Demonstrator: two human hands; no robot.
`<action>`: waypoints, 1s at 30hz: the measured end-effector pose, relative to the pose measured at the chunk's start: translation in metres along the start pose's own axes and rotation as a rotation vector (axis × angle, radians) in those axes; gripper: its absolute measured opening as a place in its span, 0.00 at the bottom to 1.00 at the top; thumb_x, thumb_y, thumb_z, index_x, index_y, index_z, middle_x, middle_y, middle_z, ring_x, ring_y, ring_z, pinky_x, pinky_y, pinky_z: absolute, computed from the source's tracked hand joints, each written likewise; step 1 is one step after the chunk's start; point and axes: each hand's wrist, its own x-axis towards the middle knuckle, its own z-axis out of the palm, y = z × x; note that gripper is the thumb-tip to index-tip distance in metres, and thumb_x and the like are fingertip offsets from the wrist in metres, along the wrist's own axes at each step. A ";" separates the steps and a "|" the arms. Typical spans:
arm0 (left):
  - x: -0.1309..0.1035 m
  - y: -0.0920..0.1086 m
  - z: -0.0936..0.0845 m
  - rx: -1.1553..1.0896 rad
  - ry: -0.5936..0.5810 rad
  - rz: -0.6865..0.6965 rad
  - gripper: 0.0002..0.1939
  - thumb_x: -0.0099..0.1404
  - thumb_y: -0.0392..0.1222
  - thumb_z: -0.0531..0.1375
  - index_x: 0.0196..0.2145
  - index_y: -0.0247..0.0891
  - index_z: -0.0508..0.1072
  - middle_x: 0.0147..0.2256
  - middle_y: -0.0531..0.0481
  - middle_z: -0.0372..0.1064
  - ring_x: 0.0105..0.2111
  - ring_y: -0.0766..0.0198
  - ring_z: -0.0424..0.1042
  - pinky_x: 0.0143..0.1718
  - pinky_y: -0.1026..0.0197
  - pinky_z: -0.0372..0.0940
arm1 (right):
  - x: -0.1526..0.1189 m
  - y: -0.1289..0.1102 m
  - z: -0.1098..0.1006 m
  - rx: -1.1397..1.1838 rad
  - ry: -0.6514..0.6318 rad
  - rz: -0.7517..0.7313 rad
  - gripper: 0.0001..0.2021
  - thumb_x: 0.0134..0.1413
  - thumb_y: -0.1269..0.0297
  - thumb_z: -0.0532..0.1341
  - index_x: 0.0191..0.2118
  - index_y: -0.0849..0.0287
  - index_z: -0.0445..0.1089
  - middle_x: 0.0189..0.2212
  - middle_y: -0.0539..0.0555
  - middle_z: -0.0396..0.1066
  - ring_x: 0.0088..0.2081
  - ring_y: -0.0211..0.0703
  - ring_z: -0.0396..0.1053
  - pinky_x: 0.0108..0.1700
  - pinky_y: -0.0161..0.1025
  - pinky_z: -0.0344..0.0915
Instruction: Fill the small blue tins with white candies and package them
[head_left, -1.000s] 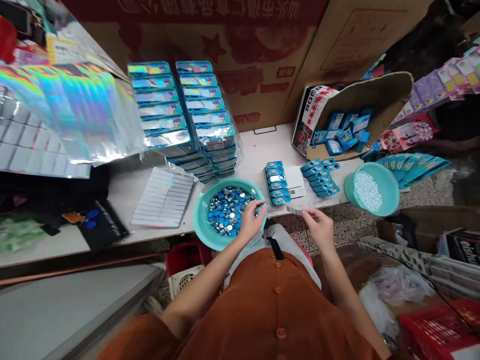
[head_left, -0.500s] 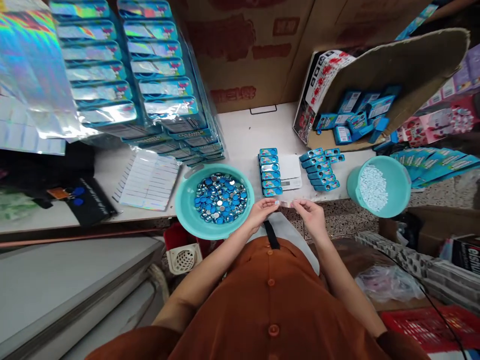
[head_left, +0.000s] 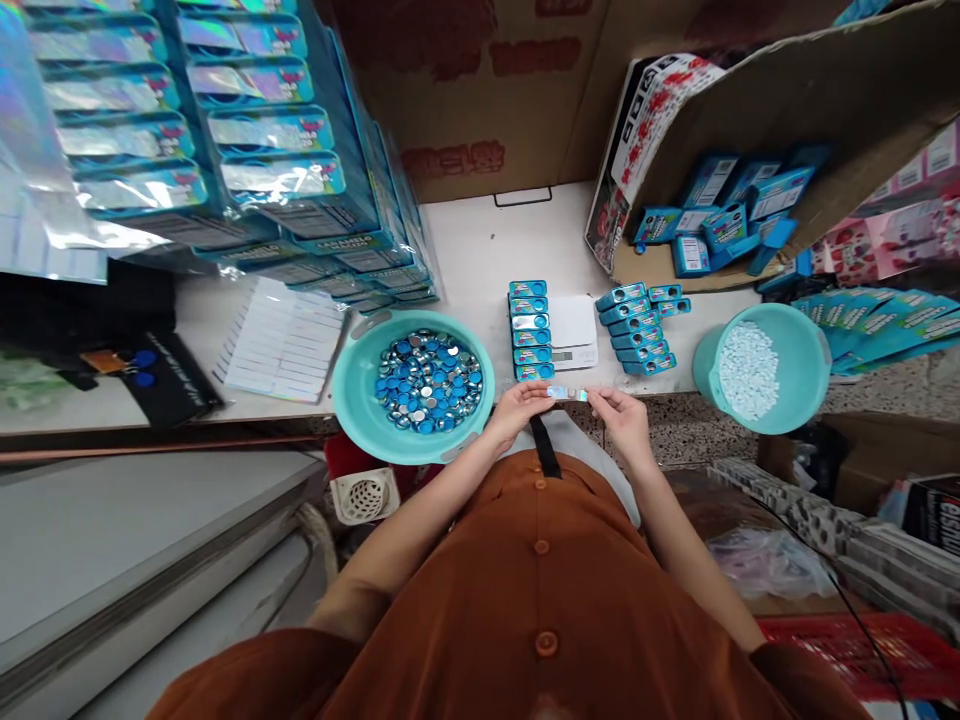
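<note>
A small shiny strip [head_left: 568, 394] is stretched between my two hands, just off the table's front edge. My left hand [head_left: 523, 408] pinches its left end, and my right hand [head_left: 621, 420] pinches the right end. Just beyond them stands a column of small blue boxes [head_left: 531, 338], with a white scale [head_left: 574, 332] beside it. More blue boxes [head_left: 634, 328] with round holes are stacked right of the scale. To the left, a turquoise basin [head_left: 349, 405] holds blue and silver round caps [head_left: 429, 382].
A turquoise bucket [head_left: 806, 370] of white pieces is at the right. Behind it, an open carton [head_left: 847, 90] holds blue boxes. Wrapped blue packs [head_left: 277, 150] stand tall at the left, near printed sheets [head_left: 285, 340] and a black box [head_left: 172, 385].
The view has shifted slightly. The strip between my hands now shows more of its shiny, bluish surface; both hands still pinch it.
</note>
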 end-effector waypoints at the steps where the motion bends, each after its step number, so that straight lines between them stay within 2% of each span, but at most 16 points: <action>1: 0.001 0.000 0.000 -0.006 0.008 0.002 0.21 0.42 0.39 0.71 0.36 0.35 0.74 0.32 0.50 0.72 0.34 0.66 0.70 0.46 0.58 0.63 | 0.001 0.000 -0.001 0.007 0.002 0.000 0.15 0.41 0.53 0.66 0.32 0.59 0.74 0.21 0.49 0.70 0.21 0.33 0.58 0.23 0.33 0.54; 5: 0.004 -0.003 0.000 -0.022 0.059 0.024 0.21 0.41 0.40 0.71 0.35 0.35 0.74 0.32 0.50 0.72 0.34 0.66 0.70 0.46 0.58 0.62 | 0.007 0.000 -0.005 0.088 0.004 0.006 0.21 0.37 0.56 0.69 0.39 0.58 0.68 0.25 0.49 0.73 0.22 0.33 0.61 0.26 0.33 0.58; 8: 0.005 -0.009 0.000 -0.007 0.239 0.048 0.20 0.42 0.42 0.70 0.35 0.35 0.74 0.33 0.49 0.73 0.35 0.64 0.70 0.44 0.59 0.61 | 0.010 0.003 -0.006 0.138 0.014 0.019 0.25 0.35 0.57 0.70 0.41 0.55 0.62 0.25 0.48 0.74 0.22 0.34 0.63 0.26 0.33 0.60; 11: 0.001 -0.016 0.003 -0.006 0.398 -0.003 0.18 0.45 0.44 0.69 0.35 0.36 0.74 0.33 0.49 0.73 0.35 0.64 0.70 0.40 0.61 0.61 | 0.012 0.007 -0.005 0.165 0.015 0.037 0.23 0.36 0.57 0.69 0.39 0.55 0.60 0.25 0.48 0.74 0.22 0.34 0.66 0.29 0.34 0.63; 13: -0.003 -0.019 0.008 -0.014 0.377 -0.080 0.17 0.47 0.45 0.68 0.34 0.36 0.74 0.33 0.49 0.73 0.34 0.65 0.70 0.37 0.63 0.60 | 0.011 0.011 -0.004 0.191 -0.001 0.050 0.21 0.37 0.57 0.69 0.37 0.55 0.60 0.26 0.48 0.74 0.24 0.36 0.69 0.32 0.36 0.65; 15: -0.007 -0.020 0.016 -0.033 0.300 -0.162 0.17 0.47 0.47 0.68 0.33 0.36 0.75 0.35 0.47 0.74 0.34 0.65 0.70 0.36 0.63 0.60 | 0.008 0.016 -0.002 0.221 -0.028 0.060 0.18 0.39 0.58 0.67 0.35 0.54 0.60 0.29 0.49 0.75 0.28 0.38 0.72 0.37 0.38 0.67; 18: -0.010 -0.018 0.028 -0.140 0.174 -0.285 0.18 0.49 0.50 0.68 0.33 0.36 0.75 0.39 0.44 0.74 0.35 0.64 0.71 0.37 0.63 0.61 | 0.001 0.023 0.002 0.258 -0.078 0.069 0.14 0.42 0.58 0.65 0.32 0.54 0.60 0.37 0.52 0.75 0.37 0.42 0.74 0.44 0.41 0.67; 20: -0.009 -0.019 0.034 -0.245 0.127 -0.336 0.18 0.50 0.51 0.68 0.33 0.36 0.75 0.38 0.44 0.74 0.36 0.64 0.71 0.37 0.63 0.62 | -0.005 0.027 0.006 0.279 -0.108 0.069 0.13 0.43 0.59 0.65 0.30 0.54 0.59 0.42 0.54 0.74 0.42 0.44 0.73 0.47 0.43 0.67; 24: -0.002 -0.024 0.040 -0.375 0.132 -0.291 0.15 0.50 0.48 0.68 0.32 0.37 0.73 0.34 0.49 0.73 0.33 0.68 0.70 0.37 0.66 0.62 | -0.014 0.033 0.010 0.315 -0.185 0.061 0.11 0.44 0.61 0.65 0.28 0.55 0.60 0.47 0.55 0.72 0.46 0.45 0.71 0.52 0.46 0.63; 28: 0.000 -0.027 0.040 -0.387 0.186 -0.257 0.13 0.51 0.46 0.68 0.32 0.37 0.72 0.32 0.51 0.72 0.31 0.70 0.69 0.36 0.67 0.62 | -0.020 0.035 0.010 0.338 -0.263 0.049 0.09 0.46 0.61 0.64 0.28 0.54 0.62 0.50 0.54 0.71 0.49 0.45 0.70 0.56 0.48 0.60; 30: 0.000 -0.027 0.039 -0.396 0.176 -0.273 0.13 0.52 0.46 0.67 0.31 0.36 0.72 0.30 0.52 0.71 0.30 0.71 0.68 0.35 0.66 0.62 | -0.021 0.036 0.009 0.342 -0.293 0.046 0.08 0.47 0.62 0.64 0.28 0.54 0.62 0.51 0.54 0.70 0.50 0.45 0.69 0.57 0.48 0.59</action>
